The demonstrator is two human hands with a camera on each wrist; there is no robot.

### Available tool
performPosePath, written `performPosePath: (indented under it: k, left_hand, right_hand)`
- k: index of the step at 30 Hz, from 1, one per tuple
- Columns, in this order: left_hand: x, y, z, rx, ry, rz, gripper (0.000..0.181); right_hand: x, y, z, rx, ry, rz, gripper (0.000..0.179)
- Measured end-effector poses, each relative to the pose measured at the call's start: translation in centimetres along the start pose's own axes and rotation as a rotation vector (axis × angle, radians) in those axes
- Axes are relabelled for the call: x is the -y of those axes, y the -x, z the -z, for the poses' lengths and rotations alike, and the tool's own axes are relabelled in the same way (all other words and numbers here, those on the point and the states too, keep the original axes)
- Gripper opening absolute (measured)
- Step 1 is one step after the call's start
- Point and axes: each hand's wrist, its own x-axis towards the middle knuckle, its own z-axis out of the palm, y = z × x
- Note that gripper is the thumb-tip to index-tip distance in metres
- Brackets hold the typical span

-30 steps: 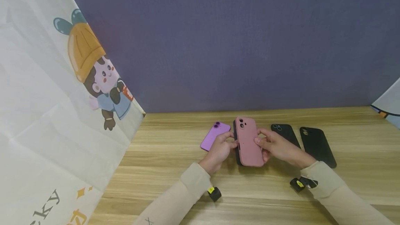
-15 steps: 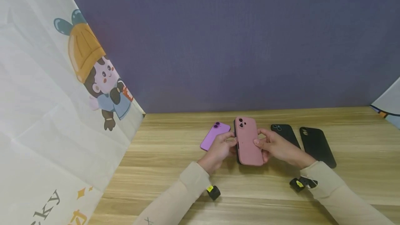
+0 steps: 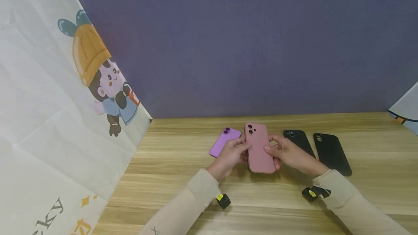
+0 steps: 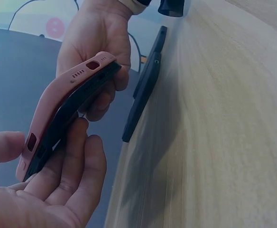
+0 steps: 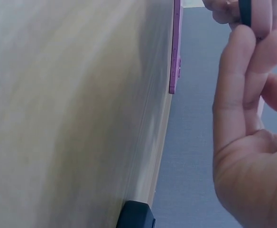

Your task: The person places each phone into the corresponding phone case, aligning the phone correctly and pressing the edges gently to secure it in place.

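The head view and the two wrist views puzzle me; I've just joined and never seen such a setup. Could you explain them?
There's no machine here, just a person's bare left hand and right hand. The head view comes from a camera worn on the head, looking forward and down. Each wrist carries another camera, which is why those pictures look tilted.

On the wooden table lie a purple phone, a dark phone and a black case. Both hands hold a pink case with a dark, phone-shaped slab behind it; how far in it sits is hard to tell.
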Motion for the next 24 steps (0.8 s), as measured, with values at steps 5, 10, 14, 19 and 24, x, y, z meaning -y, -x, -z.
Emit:
performPosePath:
  k: [5, 10, 14, 19, 24]
  left_hand:
    - [0.07, -0.01, -0.04, -0.020, -0.017, 0.005, 0.028]
    - [0.14, -0.10, -0.11, -0.042, -0.031, 0.004, 0.028]
    - [0.17, -0.09, -0.16, -0.049, -0.035, 0.004, 0.029]
    - [0.07, 0.02, -0.16, -0.050, -0.027, 0.007, 0.029]
    - [0.07, 0.08, -0.14, -0.052, -0.019, 0.005, 0.028]
  right_hand:
    - [0.09, -0.03, 0.01, -0.007, 0.025, -0.003, 0.041]
    - [0.16, -0.07, 0.05, -0.023, 0.048, -0.006, 0.041]
    - [0.26, -0.03, 0.05, -0.034, 0.061, 0.002, 0.042]
    - [0.41, 0.03, 0.01, -0.031, 0.056, 0.007, 0.043]
    - [0.46, 0.08, 0.08, 0.015, 0.017, 0.013, 0.046]
